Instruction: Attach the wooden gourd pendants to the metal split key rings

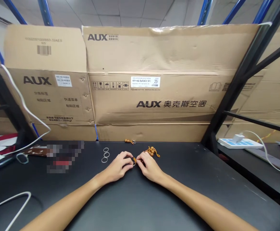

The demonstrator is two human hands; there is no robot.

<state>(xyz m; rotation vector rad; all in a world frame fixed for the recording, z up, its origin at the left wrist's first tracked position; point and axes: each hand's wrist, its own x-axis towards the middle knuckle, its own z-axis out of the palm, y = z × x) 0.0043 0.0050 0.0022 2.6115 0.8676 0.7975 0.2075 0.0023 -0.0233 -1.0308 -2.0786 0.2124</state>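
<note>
My left hand [120,166] is curled with its thumb and fingertips closed at a small metal key ring [134,164]. An orange cord loop [134,159] shows in the narrow gap between my two hands, by the ring. Pinched fingers of my right hand [151,167] hold that cord from the other side; most of what hangs from it is hidden. Just beyond the right hand lies a heap of brown beaded pendants [152,150] with orange cords. Farther back, a beaded pendant with a ring [129,141] rests near the cardboard.
Several loose metal rings [105,155] lie left of my hands on the black table [140,205]. Large cardboard boxes [149,89] stand behind it. A white cable [22,199] lies at the left front. A power strip [239,143] sits to the right, past a black metal post [226,93].
</note>
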